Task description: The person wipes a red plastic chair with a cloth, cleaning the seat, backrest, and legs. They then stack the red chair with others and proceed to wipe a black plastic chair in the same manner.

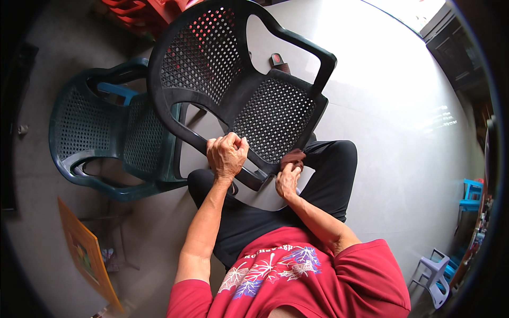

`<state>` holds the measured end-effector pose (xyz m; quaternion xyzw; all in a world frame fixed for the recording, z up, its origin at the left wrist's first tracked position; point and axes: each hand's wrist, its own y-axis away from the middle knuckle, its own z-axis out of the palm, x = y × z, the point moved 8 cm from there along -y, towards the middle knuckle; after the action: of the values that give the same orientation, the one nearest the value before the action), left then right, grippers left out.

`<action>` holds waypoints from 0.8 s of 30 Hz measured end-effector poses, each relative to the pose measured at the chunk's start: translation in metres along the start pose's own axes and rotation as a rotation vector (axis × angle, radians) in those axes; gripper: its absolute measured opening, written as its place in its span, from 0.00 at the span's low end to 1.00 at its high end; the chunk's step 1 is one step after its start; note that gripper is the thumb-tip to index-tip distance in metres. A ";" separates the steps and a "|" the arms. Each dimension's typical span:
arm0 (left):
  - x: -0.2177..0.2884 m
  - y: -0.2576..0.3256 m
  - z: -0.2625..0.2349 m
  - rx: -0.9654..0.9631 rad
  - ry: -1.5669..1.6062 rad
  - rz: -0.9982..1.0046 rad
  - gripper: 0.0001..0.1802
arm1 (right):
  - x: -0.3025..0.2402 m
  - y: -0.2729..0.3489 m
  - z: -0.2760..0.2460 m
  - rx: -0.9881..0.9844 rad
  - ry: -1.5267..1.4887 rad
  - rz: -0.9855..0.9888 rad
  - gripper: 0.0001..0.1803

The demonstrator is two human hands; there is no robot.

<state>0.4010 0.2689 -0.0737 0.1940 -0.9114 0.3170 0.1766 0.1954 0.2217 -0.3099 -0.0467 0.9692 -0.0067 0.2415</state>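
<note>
- While the black chair (249,100) leans tilted over the person's lap, the left hand (227,155) is clenched around the chair's near edge, just left of the perforated seat
- The right hand (288,180) is closed at the seat's lower corner, against the knee; whether it grips the chair's rim or something small there, I cannot tell
- Because the chair seems to rest mostly on those two grips and the thighs, a slack left fist could probably let it slide down and to the left, toward the green chair (111,143)
- The two chairs overlap in view at the black backrest; whether they touch is unclear, but a swing to the left may knock or hook them together
- Fingers near the seat's front rim and the knee could get pinched if the chair drops
- On the left, room is tight: the green chair, and nearer, an orange board (87,254) leaning by the person's side
- Far off, red stacked chairs (143,13) close the top left corner
- To the right, the pale tiled floor (392,122) lies open up to a small blue stool (471,193) and a pale stool (436,275) at the far right edge, so that side gives the freest turn
</note>
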 end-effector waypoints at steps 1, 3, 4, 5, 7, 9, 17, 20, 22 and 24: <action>-0.012 0.005 -0.005 -0.002 -0.031 -0.014 0.15 | -0.045 0.014 -0.040 -0.010 -0.013 -0.280 0.21; -0.006 0.005 -0.003 -0.003 -0.016 -0.006 0.15 | -0.070 0.025 -0.038 -0.258 0.072 -0.669 0.20; -0.005 0.004 -0.003 0.004 -0.009 -0.003 0.15 | -0.077 0.020 -0.038 -0.267 0.042 -0.771 0.19; -0.002 0.003 -0.001 0.007 0.001 0.001 0.14 | -0.079 0.012 -0.039 -0.276 0.015 -0.867 0.17; -0.001 0.001 0.001 -0.013 0.062 -0.063 0.11 | -0.080 -0.011 -0.028 -0.405 -0.098 -0.932 0.17; 0.001 0.001 -0.008 0.076 0.050 -0.078 0.10 | -0.095 -0.027 -0.016 -0.486 -0.166 -0.840 0.18; -0.048 0.033 -0.034 0.588 -0.006 -0.469 0.35 | -0.146 0.013 -0.078 -1.038 -1.047 -0.294 0.21; -0.087 0.064 -0.013 0.650 0.187 -0.910 0.35 | -0.135 0.013 -0.111 -0.869 -1.122 -0.213 0.20; -0.092 0.057 0.010 0.471 0.809 -0.999 0.32 | -0.146 0.015 -0.151 -0.667 -1.003 -0.521 0.10; -0.087 0.049 0.030 0.333 1.209 -1.015 0.24 | -0.153 0.031 -0.165 -0.526 -0.929 -0.898 0.06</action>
<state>0.4475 0.3060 -0.1591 0.4032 -0.3996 0.3799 0.7304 0.2498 0.2652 -0.0940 -0.4978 0.6220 0.1497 0.5856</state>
